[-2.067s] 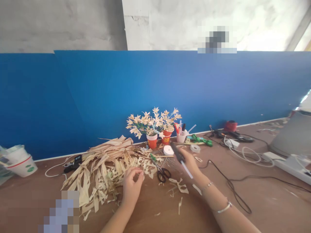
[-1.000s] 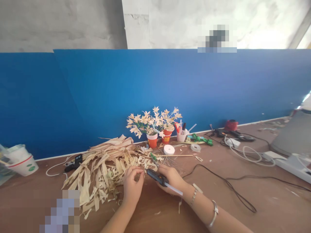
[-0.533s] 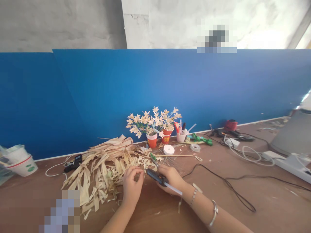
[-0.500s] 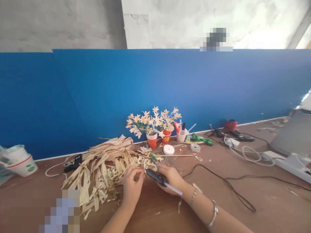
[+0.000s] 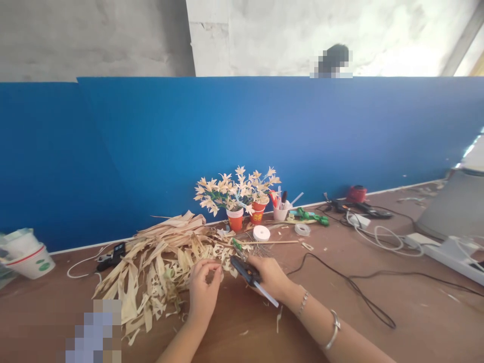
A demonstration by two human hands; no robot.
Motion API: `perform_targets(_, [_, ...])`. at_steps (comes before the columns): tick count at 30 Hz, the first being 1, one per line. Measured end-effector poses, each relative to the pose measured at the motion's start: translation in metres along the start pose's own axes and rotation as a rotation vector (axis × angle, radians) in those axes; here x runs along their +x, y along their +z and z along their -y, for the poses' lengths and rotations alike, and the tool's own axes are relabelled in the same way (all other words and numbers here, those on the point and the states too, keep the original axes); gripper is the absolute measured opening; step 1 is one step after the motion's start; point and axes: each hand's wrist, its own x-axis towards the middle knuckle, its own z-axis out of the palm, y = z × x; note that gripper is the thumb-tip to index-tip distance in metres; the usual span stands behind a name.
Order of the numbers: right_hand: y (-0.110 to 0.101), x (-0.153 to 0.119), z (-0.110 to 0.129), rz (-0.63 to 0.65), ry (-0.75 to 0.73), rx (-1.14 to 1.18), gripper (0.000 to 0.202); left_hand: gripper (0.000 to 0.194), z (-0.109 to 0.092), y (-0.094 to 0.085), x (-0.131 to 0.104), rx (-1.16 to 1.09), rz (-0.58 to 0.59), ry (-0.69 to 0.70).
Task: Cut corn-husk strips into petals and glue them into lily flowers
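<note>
My right hand (image 5: 270,276) grips a black glue gun (image 5: 245,270) with a clear glue stick (image 5: 266,295) jutting from its back; the nozzle points left toward my left hand (image 5: 203,292). My left hand pinches a small piece of dried husk (image 5: 218,268) between thumb and fingertips, just off the nozzle. Both hands sit at the right edge of a heap of dried husk strips (image 5: 159,259). The gun's black cord (image 5: 351,287) trails right across the wooden table (image 5: 416,322).
Behind the hands stand two orange paper cups (image 5: 236,220) with husk flowers (image 5: 234,189), a pen cup (image 5: 280,212), white tape rolls (image 5: 261,233) and a thin stick (image 5: 272,242). A white bowl (image 5: 32,259) is far left. Cables, a power strip (image 5: 449,254) and a blue board (image 5: 242,146) border the table.
My right hand brought the glue gun from near the tape roll down and left to my left hand, covering the scissors. In the last half second the nozzle tilted slightly upward.
</note>
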Motion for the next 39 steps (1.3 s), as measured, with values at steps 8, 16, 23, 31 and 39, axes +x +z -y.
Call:
perform_targets(8, [-0.016, 0.007, -0.016, -0.265, 0.203, -0.145, 0.013, 0.014, 0.004, 0.004, -0.001, -0.004, 0.083, -0.025])
perform_targets(16, [-0.044, 0.003, -0.077, 0.016, 0.762, -0.319, 0.031, 0.016, 0.006, 0.002, 0.001, -0.011, -0.008, -0.027])
perform_targets(23, [-0.044, -0.003, -0.093, 0.132, 0.891, -0.349, 0.039, 0.014, 0.009, 0.003, 0.000, -0.017, -0.024, -0.018])
perform_targets(31, [-0.049, 0.001, -0.044, -0.022, 0.706, -0.595, 0.024, 0.014, 0.007, 0.005, 0.002, -0.012, -0.044, -0.018])
perform_targets(39, [-0.001, 0.040, 0.015, 0.195, -0.054, -0.226, 0.021, 0.014, 0.004, 0.003, 0.001, -0.013, -0.030, -0.028])
